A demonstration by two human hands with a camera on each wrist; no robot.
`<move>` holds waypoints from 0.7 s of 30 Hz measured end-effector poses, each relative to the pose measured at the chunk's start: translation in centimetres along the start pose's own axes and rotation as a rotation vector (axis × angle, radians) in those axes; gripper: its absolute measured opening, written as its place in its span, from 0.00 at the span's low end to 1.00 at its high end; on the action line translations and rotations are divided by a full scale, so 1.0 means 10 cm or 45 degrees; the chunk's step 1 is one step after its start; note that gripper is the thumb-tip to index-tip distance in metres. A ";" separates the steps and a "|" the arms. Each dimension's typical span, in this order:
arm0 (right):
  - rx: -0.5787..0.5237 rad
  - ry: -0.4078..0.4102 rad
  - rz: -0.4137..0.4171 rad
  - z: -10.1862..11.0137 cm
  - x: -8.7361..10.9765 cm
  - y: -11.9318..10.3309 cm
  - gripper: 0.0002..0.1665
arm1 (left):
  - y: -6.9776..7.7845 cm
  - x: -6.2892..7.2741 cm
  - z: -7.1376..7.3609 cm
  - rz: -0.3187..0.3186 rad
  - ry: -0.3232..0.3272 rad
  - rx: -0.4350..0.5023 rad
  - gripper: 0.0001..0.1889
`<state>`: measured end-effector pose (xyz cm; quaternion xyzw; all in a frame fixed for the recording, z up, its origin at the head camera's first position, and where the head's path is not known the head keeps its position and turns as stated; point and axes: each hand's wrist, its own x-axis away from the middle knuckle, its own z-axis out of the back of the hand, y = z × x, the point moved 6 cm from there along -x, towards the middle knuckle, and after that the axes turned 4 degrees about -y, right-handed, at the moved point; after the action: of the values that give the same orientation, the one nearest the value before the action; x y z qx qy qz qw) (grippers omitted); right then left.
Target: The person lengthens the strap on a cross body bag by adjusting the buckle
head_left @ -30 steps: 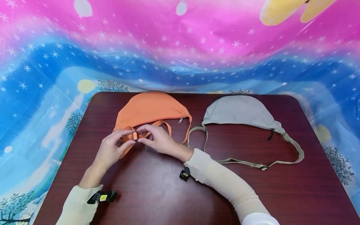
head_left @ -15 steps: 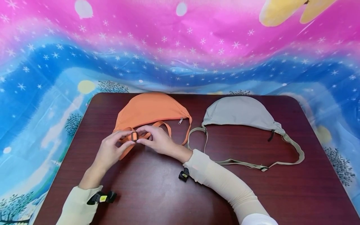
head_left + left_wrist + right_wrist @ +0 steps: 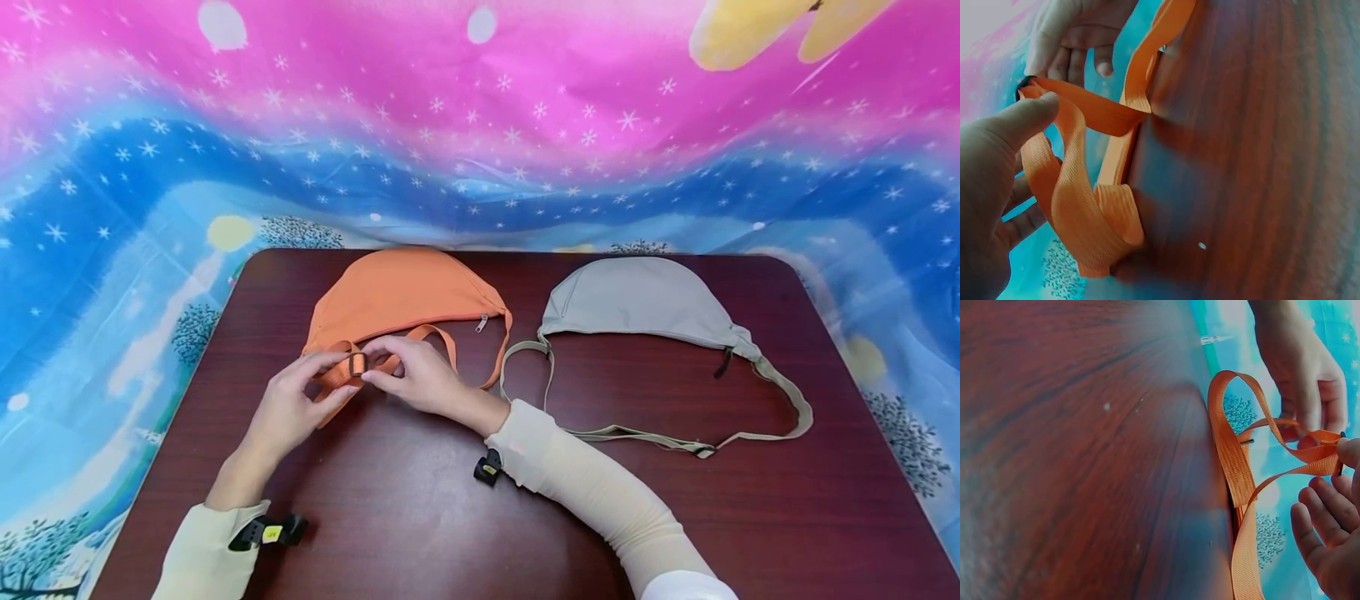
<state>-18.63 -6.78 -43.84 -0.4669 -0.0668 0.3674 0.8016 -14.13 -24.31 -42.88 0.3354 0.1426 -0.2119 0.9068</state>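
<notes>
The orange strap [image 3: 1091, 234] ran through its buckle [image 3: 352, 365] but hung in loops, adjustment seemingly unfinished, the left hand [image 3: 288, 402] pinching strap and the right hand [image 3: 423, 375] pinching buckle.

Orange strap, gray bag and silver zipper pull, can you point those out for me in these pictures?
Orange strap [image 3: 1079, 215]: left wrist view, on the broad lower loop.
Gray bag [image 3: 637, 296]: head view, on the middle of its body.
Silver zipper pull [image 3: 482, 323]: head view, on the metal tab.
</notes>
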 end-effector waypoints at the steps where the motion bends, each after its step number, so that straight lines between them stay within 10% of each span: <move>1: -0.002 0.005 0.000 0.00 0.00 0.00 0.18 | -0.02 0.01 0.00 0.008 0.006 -0.016 0.28; 21: -0.164 0.004 -0.011 -0.03 -0.03 -0.03 0.25 | -0.06 0.00 0.04 0.013 0.079 -0.084 0.24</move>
<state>-18.58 -7.31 -43.66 -0.5178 -0.0912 0.3583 0.7715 -14.34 -25.02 -42.88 0.3123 0.1757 -0.1920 0.9136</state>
